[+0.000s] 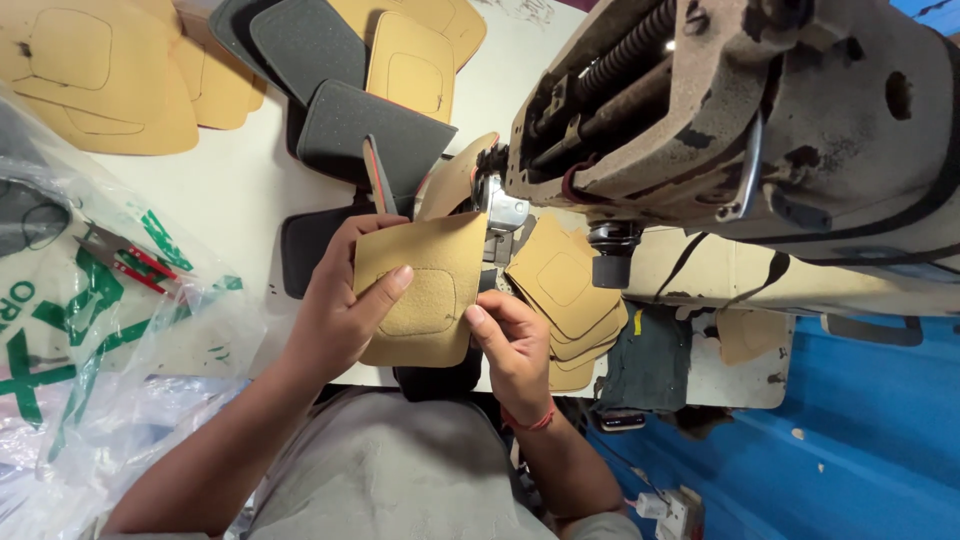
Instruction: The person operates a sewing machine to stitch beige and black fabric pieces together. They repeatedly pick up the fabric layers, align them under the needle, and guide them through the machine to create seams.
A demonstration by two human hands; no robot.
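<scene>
My left hand [335, 305] grips a tan leather piece [425, 285] with a stitched rounded-square patch, thumb pressed on its face. My right hand [515, 340] pinches the same piece at its lower right edge. The piece sits right in front of the needle area [500, 215] of a worn beige sewing machine [740, 110]. A stack of like tan pieces [565, 290] lies on the machine bed just right of my hands. A tilted dark grey piece with a red edge [378, 175] stands behind the held piece.
Dark grey foam-backed pieces [310, 45] and more tan pieces [95, 80] cover the far table. Red-handled snips [125, 260] rest on a clear plastic bag with green print [90, 330] at left. Blue floor [860, 440] lies to the right.
</scene>
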